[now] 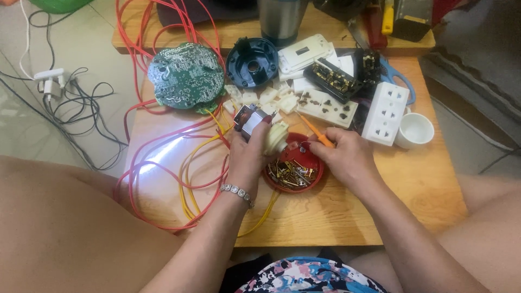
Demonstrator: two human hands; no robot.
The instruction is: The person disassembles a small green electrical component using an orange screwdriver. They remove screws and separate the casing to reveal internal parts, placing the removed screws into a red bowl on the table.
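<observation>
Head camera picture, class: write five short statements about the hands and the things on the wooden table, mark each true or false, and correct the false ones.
1. The left hand holds a small motor. True.
2. The right hand holds an orange-handled screwdriver. True.
3. The red dish is empty. False: it holds small brass-coloured metal parts.
4. The round green circuit board lies right of the white cup. False: it lies far to the left of it.
5. A bracelet is on the left wrist. True.
</observation>
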